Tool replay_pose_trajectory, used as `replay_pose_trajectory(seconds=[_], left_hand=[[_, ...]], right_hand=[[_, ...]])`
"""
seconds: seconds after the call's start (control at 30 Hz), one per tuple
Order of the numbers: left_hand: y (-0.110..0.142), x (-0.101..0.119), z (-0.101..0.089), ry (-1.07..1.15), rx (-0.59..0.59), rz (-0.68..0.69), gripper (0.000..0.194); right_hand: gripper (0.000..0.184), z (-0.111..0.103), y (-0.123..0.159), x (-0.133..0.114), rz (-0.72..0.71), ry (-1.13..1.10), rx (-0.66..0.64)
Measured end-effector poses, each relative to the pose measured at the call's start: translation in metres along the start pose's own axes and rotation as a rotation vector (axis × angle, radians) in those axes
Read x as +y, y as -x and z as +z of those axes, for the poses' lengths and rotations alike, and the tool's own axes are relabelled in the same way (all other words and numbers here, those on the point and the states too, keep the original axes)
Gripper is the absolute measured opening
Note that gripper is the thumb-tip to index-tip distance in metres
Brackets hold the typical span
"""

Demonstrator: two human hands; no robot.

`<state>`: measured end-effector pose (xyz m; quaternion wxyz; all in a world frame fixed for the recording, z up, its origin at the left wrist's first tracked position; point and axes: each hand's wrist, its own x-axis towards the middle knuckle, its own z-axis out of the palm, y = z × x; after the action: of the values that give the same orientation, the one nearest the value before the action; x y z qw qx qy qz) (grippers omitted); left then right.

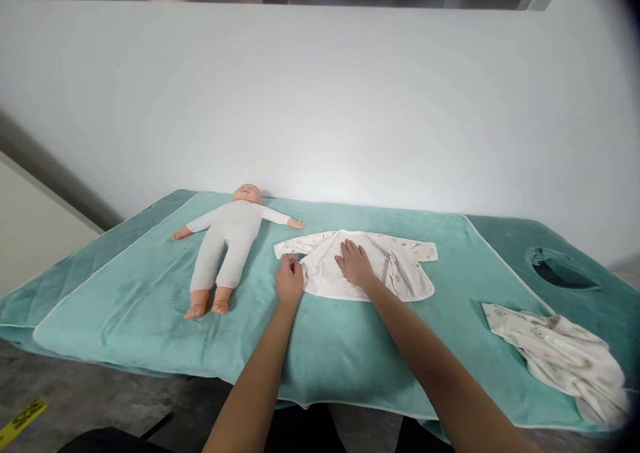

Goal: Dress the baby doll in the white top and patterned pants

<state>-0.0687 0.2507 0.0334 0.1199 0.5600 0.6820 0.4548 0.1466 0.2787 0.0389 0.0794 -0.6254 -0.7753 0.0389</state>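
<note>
A white baby shirt [405,280] with a small print on its sleeves lies spread out, its front laid open, on the green bed cover [320,346]. My left hand [289,280] is closed at the shirt's left edge, its fingers pinching the cloth below the left sleeve. Flat on the middle of the shirt rests my right hand [355,264], fingers stretched out. To the left, a baby doll [233,230] with a white cloth body lies on its back, arms spread and head toward the wall.
A crumpled white printed garment [560,350] lies at the bed's right front. Behind it, the darker green cover has a round hole [563,270]. A white wall [320,106] rises along the far edge. At the far left stands a pale panel [35,226].
</note>
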Motion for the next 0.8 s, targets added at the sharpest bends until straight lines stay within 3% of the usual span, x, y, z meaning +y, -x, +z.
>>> replay_pose_trajectory(seconds=[0.23,0.47,0.67,0.8], left_hand=[[0.003,0.002,-0.005,0.03,0.048,-0.019,0.019],[0.003,-0.002,-0.006,0.096,0.087,-0.031,0.021],[0.011,-0.012,-0.007,0.146,0.056,-0.019,0.019],[0.017,-0.008,-0.029,0.113,-0.069,0.067,0.023]], right_hand=[[0.064,-0.013,0.047,-0.025,-0.049,-0.063,0.014],[0.063,-0.01,0.08,-0.055,-0.269,-0.142,-0.005],[0.069,0.005,0.1,-0.06,-0.491,-0.198,-0.048],[0.075,0.015,0.131,-0.059,-0.52,-0.274,-0.058]])
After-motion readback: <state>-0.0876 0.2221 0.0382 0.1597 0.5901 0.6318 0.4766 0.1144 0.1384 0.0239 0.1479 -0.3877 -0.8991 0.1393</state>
